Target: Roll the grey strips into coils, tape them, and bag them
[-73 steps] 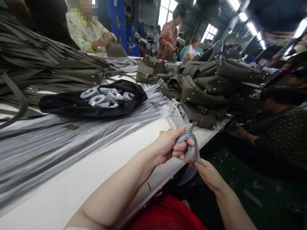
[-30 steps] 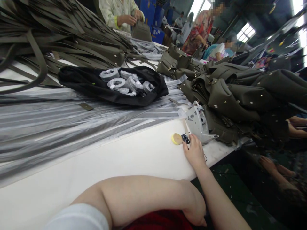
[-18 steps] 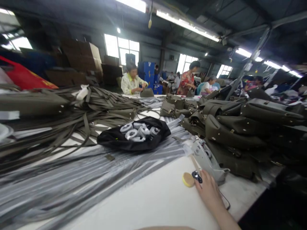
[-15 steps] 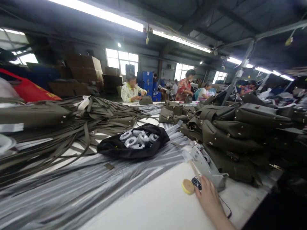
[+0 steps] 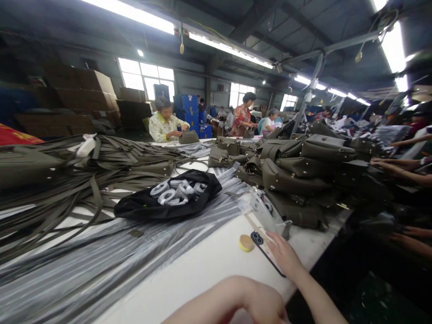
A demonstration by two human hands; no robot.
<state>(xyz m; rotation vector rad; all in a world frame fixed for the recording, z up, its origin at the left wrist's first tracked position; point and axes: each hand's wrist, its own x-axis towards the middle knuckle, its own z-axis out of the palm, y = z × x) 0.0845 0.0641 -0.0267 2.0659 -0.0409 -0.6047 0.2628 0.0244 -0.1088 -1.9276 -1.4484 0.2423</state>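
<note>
My right hand (image 5: pixel 285 256) rests on a dark phone (image 5: pixel 260 243) near the front edge of the white table (image 5: pixel 202 265). Its fingers are closed over the phone's near end, and the camera end sticks out toward a small round yellow disc (image 5: pixel 245 243). Only the bent wrist and forearm of my left hand (image 5: pixel 259 306) show at the bottom edge; the fingers are hidden. A clear plastic packet (image 5: pixel 265 211) lies just beyond the phone.
A black bag (image 5: pixel 135 208) holds several wrapped strap rolls (image 5: pixel 172 192). Olive straps (image 5: pixel 84 166) pile up at left, plastic-sleeved straps (image 5: pixel 84 256) lie in front, and olive handbags (image 5: pixel 297 171) are heaped at right. Other people's hands (image 5: pixel 398 171) work at right, and a seated person (image 5: pixel 165 128) works behind.
The grey strap roll I held earlier is gone from my hands. My right hand went to the phone, which now shows more fully. The camera tilted up, then shifted right.
</note>
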